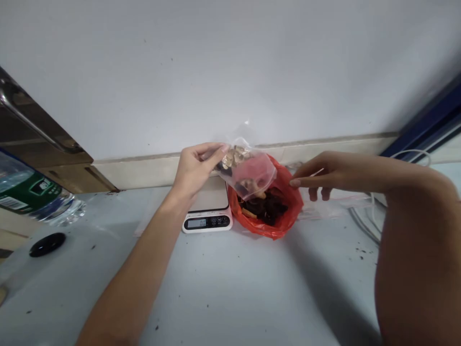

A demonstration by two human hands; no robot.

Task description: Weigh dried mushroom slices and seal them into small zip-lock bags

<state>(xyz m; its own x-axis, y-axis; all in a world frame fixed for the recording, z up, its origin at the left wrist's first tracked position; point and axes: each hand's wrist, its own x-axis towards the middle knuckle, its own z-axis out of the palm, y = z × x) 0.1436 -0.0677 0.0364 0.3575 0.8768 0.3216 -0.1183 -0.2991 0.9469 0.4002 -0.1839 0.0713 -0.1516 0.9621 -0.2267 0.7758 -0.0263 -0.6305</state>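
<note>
Clear plastic bag (257, 168) pinched in L fingers (218, 154), red plastic bag (288, 218) below held by R fingers (309, 181); two-bag handling apparent, steadiness prob. needed next.

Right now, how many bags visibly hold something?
2: a clear bag in the left hand, and a red bag right of the scale, its rim at the right hand. Others may hide in the flat clear plastic farther right.

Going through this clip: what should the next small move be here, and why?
Probably the right hand should dip into the red plastic bag for another piece: it is already at that bag's right rim, dark dried pieces lie inside, and the left hand holds a clear plastic bag, with some pieces in it, close by.
</note>
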